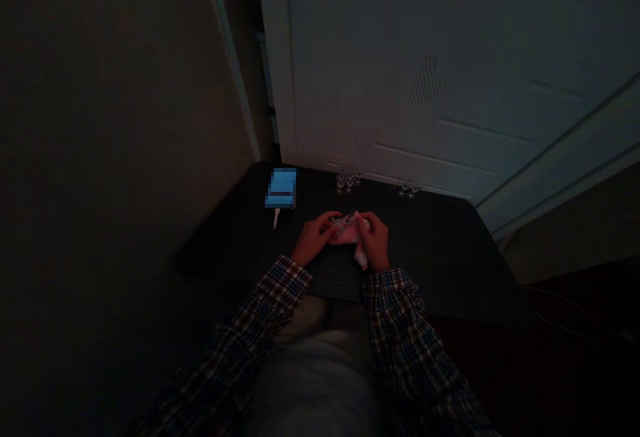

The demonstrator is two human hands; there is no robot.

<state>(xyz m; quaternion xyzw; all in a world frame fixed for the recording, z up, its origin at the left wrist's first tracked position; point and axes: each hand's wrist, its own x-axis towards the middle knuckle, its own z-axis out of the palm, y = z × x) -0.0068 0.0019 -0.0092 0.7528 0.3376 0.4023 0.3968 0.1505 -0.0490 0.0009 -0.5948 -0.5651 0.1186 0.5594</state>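
Observation:
Both hands meet over the dark table, around a pink-and-white cloth. My left hand has its fingers curled on the cloth's left side. Something small and shiny shows at the top of the cloth between the hands, too dim to make out. My right hand grips the right side, its thumb pressed on top, and a loose end of the cloth hangs below it. Farther back stand several small clear stemmed glasses, apart from the hands.
A phone-like device with a lit, blurred screen lies at the table's back left, a white cable running from it. More small glasses stand at the back right. A white panel with heart shapes rises behind the black table.

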